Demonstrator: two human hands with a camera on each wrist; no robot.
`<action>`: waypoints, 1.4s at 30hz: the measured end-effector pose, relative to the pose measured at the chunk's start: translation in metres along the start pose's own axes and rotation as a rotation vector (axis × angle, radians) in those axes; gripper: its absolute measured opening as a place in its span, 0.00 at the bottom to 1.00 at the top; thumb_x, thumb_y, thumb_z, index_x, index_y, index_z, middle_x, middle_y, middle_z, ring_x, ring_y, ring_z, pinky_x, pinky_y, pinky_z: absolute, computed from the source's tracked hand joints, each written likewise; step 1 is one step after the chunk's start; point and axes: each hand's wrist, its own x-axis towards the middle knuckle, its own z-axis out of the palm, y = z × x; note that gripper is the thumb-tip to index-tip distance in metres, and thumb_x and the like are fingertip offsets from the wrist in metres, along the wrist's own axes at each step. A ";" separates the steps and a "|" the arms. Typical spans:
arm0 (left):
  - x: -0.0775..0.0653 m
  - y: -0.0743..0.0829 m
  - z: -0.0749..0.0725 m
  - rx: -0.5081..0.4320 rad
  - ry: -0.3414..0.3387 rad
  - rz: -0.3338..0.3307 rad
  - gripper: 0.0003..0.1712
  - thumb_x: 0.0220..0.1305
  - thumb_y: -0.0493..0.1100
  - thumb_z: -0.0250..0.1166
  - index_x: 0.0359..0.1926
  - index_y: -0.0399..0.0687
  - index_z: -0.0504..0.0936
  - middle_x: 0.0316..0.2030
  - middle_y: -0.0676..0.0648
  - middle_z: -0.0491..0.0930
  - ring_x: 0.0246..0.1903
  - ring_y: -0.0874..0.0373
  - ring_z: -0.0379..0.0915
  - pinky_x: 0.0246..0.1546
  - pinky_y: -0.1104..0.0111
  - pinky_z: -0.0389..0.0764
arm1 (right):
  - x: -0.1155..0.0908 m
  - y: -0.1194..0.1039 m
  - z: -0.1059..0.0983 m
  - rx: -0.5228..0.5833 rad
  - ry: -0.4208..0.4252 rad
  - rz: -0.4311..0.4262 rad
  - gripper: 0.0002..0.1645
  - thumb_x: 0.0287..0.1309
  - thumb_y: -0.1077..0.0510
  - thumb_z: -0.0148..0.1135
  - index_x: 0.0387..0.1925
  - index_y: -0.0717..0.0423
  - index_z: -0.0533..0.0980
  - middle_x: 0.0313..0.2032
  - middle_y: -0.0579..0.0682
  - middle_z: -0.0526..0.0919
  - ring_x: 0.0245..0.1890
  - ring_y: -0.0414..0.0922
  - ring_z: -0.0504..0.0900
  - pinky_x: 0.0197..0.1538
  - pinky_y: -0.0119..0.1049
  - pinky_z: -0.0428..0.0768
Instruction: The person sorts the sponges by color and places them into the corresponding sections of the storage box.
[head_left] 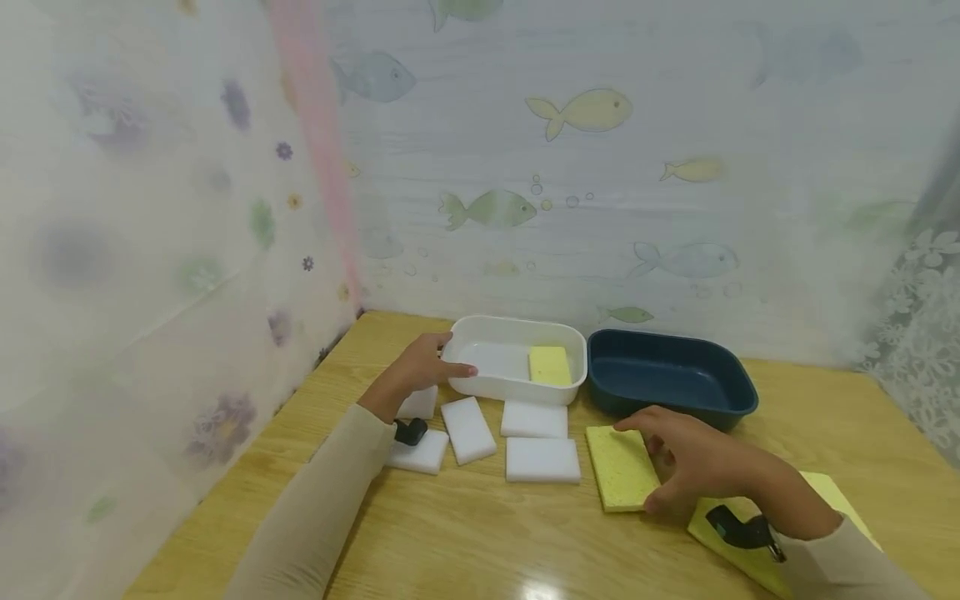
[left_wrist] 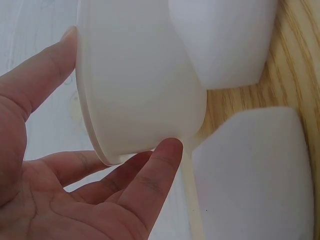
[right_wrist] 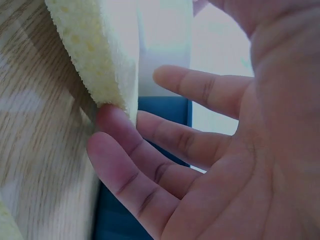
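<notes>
My left hand [head_left: 420, 367] holds the left end of a white plastic basin [head_left: 495, 387]; its thumb lies along the front side and its fingers round the end. Inside the basin, toward its right, lies a yellow sponge piece [head_left: 550, 365]. The right hand [head_left: 697, 454] spans another yellow sponge [head_left: 621, 467] on the table, fingertips at its far edge and thumb at its near right corner. Fingertips meet that sponge's end [right_wrist: 112, 75] in the right wrist view; the thumb is hidden there. Several white sponges [head_left: 542, 460] lie before the white basin.
A dark blue basin [head_left: 675, 408] stands against the white one's right side. More yellow sponge [head_left: 836, 496] lies beneath and beyond the right wrist. Fish-printed curtain [head_left: 487, 267] hangs behind the wooden table [head_left: 450, 533], with flowered sheeting [head_left: 247, 350] at the left.
</notes>
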 end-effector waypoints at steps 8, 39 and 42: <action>-0.003 0.000 0.003 0.006 0.011 -0.002 0.56 0.60 0.57 0.77 0.80 0.41 0.60 0.75 0.39 0.67 0.73 0.43 0.65 0.70 0.47 0.70 | -0.001 -0.005 -0.002 -0.018 0.033 -0.033 0.55 0.46 0.36 0.82 0.71 0.51 0.69 0.43 0.49 0.73 0.37 0.44 0.72 0.34 0.33 0.74; -0.001 0.003 0.002 0.005 0.015 0.009 0.57 0.59 0.58 0.77 0.79 0.40 0.60 0.74 0.38 0.68 0.70 0.43 0.68 0.68 0.47 0.72 | 0.042 -0.032 -0.034 -0.095 0.081 -0.032 0.55 0.45 0.36 0.83 0.71 0.49 0.70 0.66 0.49 0.71 0.48 0.44 0.77 0.49 0.40 0.84; -0.001 0.003 0.002 0.007 0.020 0.006 0.57 0.59 0.58 0.78 0.79 0.41 0.60 0.73 0.38 0.69 0.69 0.43 0.69 0.68 0.47 0.73 | 0.049 -0.033 -0.037 -0.100 0.084 -0.009 0.56 0.44 0.34 0.82 0.72 0.47 0.69 0.67 0.49 0.71 0.50 0.43 0.78 0.50 0.40 0.84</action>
